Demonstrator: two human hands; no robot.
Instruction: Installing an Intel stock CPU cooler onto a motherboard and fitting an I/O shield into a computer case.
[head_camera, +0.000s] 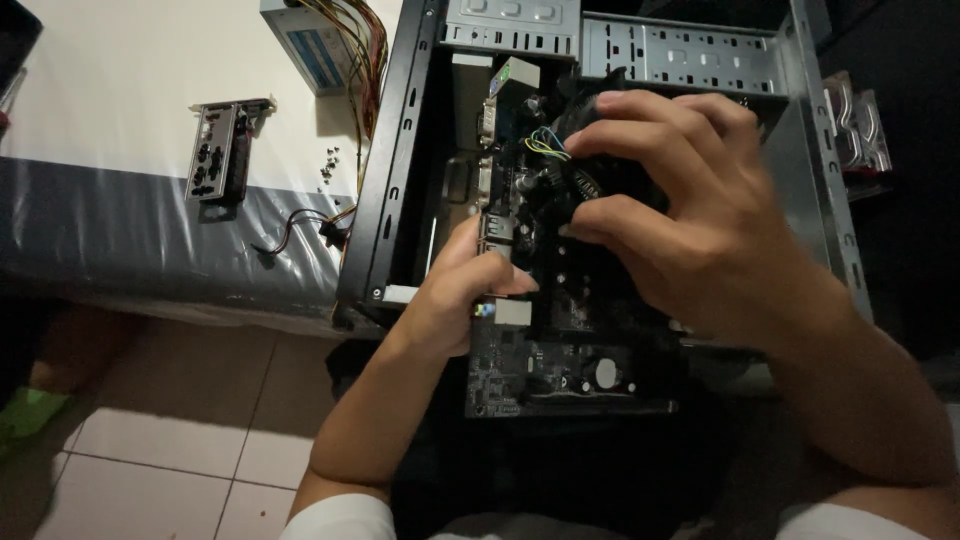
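Right hand grasping cooler fan, left hand gripping motherboard edge

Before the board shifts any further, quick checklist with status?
1. Left hand on the motherboard edge by the rear ports: ok.
2. Right hand gripping the cooler fan: ok.
3. Fan wires free of fingers: cannot tell.
4. Mounting screws all out: cannot tell, hands cover the board.
5. Case open, side clear: ok.
6. Loose screws and I/O shield parked on the table: ok.
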